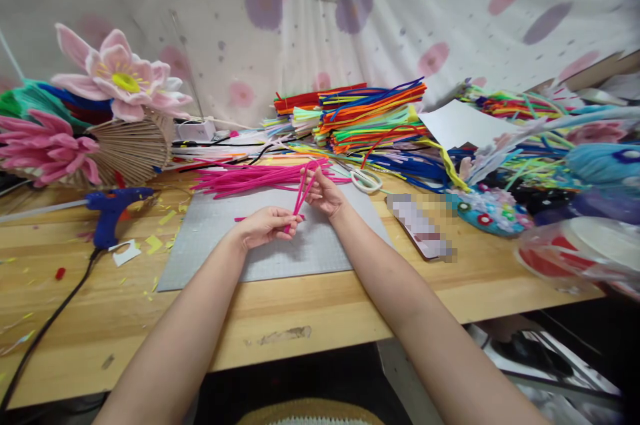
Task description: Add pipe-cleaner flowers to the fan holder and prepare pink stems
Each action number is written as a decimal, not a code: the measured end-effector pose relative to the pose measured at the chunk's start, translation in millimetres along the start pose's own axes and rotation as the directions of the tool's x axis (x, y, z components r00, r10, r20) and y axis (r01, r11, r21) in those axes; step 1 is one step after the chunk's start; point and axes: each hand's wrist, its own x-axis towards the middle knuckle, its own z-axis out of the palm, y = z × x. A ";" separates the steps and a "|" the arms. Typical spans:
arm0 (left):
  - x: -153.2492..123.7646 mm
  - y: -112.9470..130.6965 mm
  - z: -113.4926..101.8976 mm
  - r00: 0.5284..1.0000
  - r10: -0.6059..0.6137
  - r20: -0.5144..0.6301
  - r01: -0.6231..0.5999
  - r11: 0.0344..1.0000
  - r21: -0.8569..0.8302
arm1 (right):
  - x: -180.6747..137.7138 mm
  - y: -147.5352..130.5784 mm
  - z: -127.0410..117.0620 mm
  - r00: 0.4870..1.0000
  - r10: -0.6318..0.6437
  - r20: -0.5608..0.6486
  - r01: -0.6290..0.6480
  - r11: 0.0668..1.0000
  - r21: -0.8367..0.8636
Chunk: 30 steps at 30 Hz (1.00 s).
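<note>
My left hand [267,225] is closed in a pinch on the lower end of a bent pink pipe cleaner [303,190], over a grey cutting mat [280,258]. My right hand [325,193] grips the same pink pipe cleaner higher up, its fingers curled round the folded strands. Just behind the hands lies a loose heap of pink pipe cleaners [250,178] on the mat's far edge. A short pink piece [241,219] lies on the mat beside the left hand.
A blue glue gun [113,208] with a black cord lies at left on the wooden table [310,311]. Pink flowers [120,75] and a fan stand at back left. Stacked coloured pipe cleaners [370,118], scissors [366,179] and craft clutter fill the back and right.
</note>
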 end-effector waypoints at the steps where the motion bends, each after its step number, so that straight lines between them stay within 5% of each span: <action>1: 0.3 -0.5 0.2 1.000 -0.008 0.000 0.008 1.000 -0.001 | 0.0 -1.2 -0.7 1.000 -0.010 0.009 0.010 1.000 0.022; 8: 1.7 -3.5 -1.5 0.999 -0.037 0.022 0.037 0.999 -0.001 | 2.8 -7.9 -6.9 0.998 -0.067 0.013 0.067 0.996 0.056; 19: 1.6 -3.0 -1.7 0.999 -0.034 0.017 0.034 0.999 0.016 | 8.9 -10.6 -12.0 0.974 -0.131 -0.186 0.132 0.991 -0.007; 30: 2.3 -3.0 -2.8 1.000 -0.025 -0.001 0.025 0.998 0.065 | 14.9 -9.9 -8.9 0.939 -0.245 -0.242 0.242 0.969 -0.041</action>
